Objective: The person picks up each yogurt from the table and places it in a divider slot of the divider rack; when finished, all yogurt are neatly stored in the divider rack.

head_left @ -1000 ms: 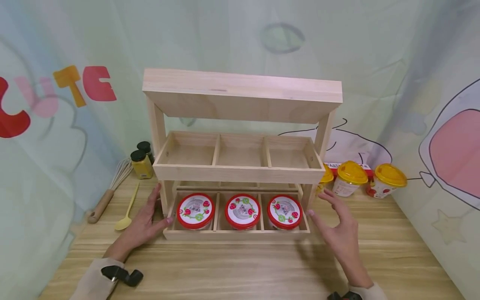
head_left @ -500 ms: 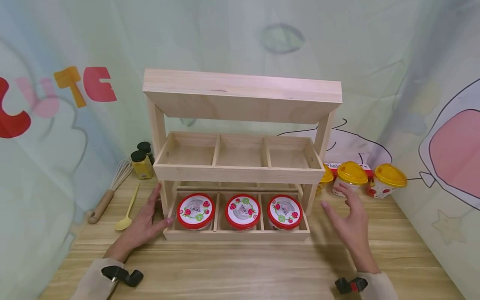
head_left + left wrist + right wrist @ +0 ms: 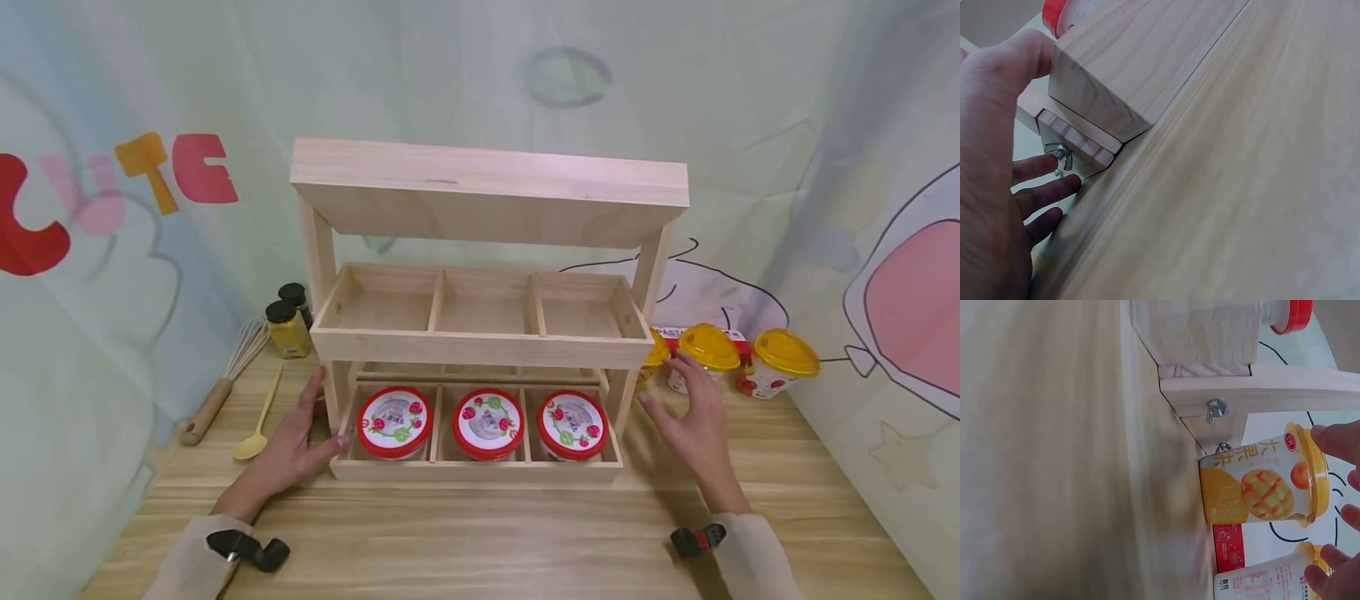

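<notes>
A wooden rack [image 3: 480,346] stands on the table, its middle shelf empty. Three red-lidded jars [image 3: 487,422] fill its bottom tray. My left hand [image 3: 288,446] lies flat at the tray's left front corner [image 3: 1116,75], with the thumb [image 3: 1029,53] against the wood and the fingers straight beside a wing nut [image 3: 1059,152]. My right hand [image 3: 690,415] hovers open, fingers spread, right of the rack and just in front of the yellow-lidded cups [image 3: 708,350]. The fingertips [image 3: 1335,440] are at the lid of a mango cup [image 3: 1254,490] and near a second cup [image 3: 1266,582]. It holds nothing.
A third yellow-lidded cup [image 3: 783,360] and a red box [image 3: 738,337] stand at the back right. Two dark-capped spice bottles [image 3: 287,327], a whisk [image 3: 225,379] and a yellow spoon [image 3: 257,425] lie left of the rack. Printed curtain closes in behind and on both sides.
My right hand has moved from the rack's right front corner back and to the right, up to the yellow-lidded cups. The left hand has stayed put.
</notes>
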Available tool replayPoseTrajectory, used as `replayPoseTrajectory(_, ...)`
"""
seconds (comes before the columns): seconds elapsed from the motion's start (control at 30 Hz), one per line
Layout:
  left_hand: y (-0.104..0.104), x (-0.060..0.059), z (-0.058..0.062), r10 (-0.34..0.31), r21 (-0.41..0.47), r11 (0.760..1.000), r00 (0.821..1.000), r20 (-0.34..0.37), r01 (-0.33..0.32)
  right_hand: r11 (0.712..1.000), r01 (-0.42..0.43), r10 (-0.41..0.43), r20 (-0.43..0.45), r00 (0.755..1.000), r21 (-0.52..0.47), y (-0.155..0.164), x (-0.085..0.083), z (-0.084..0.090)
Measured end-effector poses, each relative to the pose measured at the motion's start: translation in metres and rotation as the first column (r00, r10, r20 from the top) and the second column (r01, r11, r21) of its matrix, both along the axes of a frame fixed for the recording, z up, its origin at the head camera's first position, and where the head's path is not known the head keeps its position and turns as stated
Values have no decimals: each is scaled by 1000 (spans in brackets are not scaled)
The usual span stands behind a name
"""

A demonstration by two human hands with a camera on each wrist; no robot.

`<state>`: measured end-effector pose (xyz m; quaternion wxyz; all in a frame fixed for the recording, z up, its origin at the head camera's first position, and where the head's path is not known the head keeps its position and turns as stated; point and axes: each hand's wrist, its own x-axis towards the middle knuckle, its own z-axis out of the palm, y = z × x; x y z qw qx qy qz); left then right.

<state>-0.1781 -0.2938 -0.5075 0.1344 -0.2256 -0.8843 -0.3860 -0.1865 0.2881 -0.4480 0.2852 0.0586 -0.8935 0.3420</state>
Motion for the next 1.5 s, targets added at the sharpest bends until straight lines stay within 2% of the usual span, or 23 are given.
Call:
replayPoseTrajectory(0.23, 1, 0, 1, 4, -6, 1000, 1000, 13, -4, 999, -46, 46, -19, 999, 4, 0, -15, 0)
replayPoseTrajectory(0.77, -1, -2, 2, 14, -24, 1000, 1000, -9, -15, 999, -30, 33, 112, 993, -32, -6, -38, 3)
replayPoseTrajectory(1.13, 1, 1, -1, 2, -9, 1000, 1000, 2, -2, 996, -21, 32, 123, 992, -90, -6, -44, -5)
replayPoseTrajectory(1.5, 2, 2, 0, 19, -18, 1000, 1000, 10, -19, 991, 1, 10, 75, 997, -137, -10, -49, -8)
